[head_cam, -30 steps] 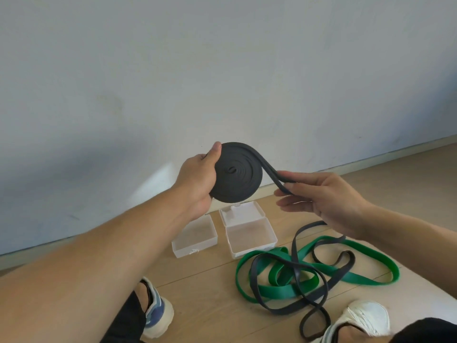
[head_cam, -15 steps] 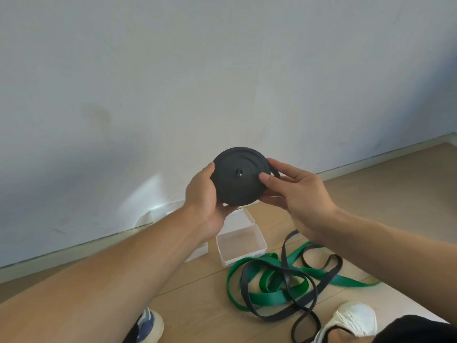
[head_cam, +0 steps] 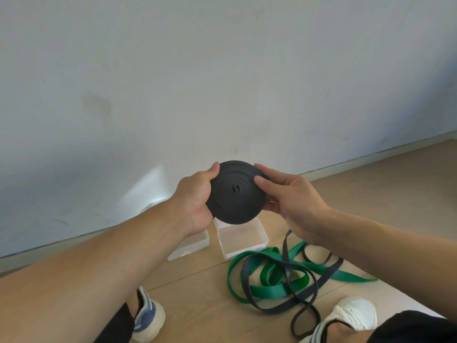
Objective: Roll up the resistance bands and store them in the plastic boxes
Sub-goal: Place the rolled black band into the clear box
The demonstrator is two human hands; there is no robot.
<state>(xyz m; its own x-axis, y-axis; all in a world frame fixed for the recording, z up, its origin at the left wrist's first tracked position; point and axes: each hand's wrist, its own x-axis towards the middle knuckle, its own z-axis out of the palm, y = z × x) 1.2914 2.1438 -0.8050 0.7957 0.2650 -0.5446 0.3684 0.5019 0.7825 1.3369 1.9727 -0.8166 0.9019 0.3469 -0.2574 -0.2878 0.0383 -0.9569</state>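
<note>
Head view: left hand [head_cam: 195,194] and right hand [head_cam: 290,196] both gripped the flat black rolled rubber band coil [head_cam: 236,193] above two clear plastic boxes [head_cam: 243,240]; green band [head_cam: 272,278] lay on the floor.

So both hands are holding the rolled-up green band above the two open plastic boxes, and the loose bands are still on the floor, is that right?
Not quite: the head view shows that the rolled-up band is black, not green. The left hand and the right hand do hold it above the two open plastic boxes. The green band lies loose on the floor, tangled with more loose black band.
</note>
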